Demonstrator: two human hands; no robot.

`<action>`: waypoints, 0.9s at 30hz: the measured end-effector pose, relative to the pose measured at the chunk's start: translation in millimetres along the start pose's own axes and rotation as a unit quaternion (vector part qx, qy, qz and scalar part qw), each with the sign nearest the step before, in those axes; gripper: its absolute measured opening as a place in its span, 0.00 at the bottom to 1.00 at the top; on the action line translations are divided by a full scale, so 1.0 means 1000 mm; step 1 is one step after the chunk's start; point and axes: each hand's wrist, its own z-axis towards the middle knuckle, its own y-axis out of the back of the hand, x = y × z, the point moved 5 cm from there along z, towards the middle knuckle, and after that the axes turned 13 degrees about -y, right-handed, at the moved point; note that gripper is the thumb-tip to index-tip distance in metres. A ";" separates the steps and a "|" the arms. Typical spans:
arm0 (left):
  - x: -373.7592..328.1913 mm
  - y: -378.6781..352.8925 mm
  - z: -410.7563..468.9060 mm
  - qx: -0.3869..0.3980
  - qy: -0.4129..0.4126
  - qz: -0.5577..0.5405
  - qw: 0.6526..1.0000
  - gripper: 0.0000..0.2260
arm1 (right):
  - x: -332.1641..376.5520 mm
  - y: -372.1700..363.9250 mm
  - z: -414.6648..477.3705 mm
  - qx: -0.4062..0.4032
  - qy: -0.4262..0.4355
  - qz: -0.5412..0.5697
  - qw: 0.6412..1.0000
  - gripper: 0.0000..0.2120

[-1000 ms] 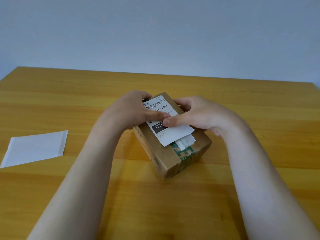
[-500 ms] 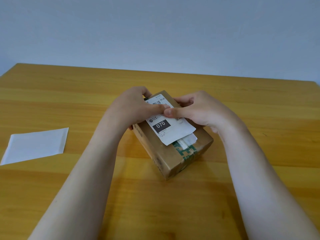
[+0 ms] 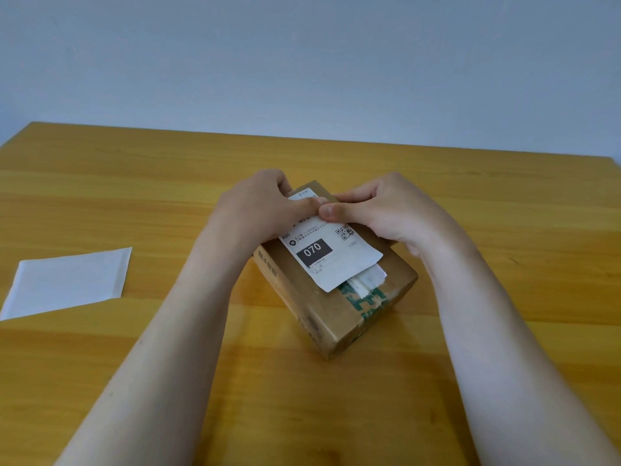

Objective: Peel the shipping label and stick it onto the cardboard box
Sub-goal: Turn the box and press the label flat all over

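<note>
thumbs of left hand (image 3: 255, 211) and right hand (image 3: 389, 210) now press the far end of the shipping label (image 3: 331, 260) (previously mid-label); each grip curls round the cardboard box (image 3: 339, 317) on the tabletop (image 3: 134, 381). smoothing looks nearly complete.

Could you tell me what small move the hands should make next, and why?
Probably slide both thumbs toward the near end of the label: left hand and right hand press only its far part, leaving that end on the box untouched.
</note>
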 end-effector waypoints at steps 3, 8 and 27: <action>0.002 -0.002 0.002 -0.013 0.005 0.011 1.000 0.21 | 0.001 0.001 0.002 -0.041 0.003 0.002 0.999 0.10; 0.005 -0.001 0.004 -0.026 0.019 0.002 0.999 0.21 | 0.006 0.000 -0.005 -0.030 -0.012 -0.030 0.999 0.12; 0.004 0.014 -0.004 -0.011 -0.011 -0.045 0.999 0.33 | 0.007 0.009 -0.021 -0.028 -0.065 -0.108 0.992 0.40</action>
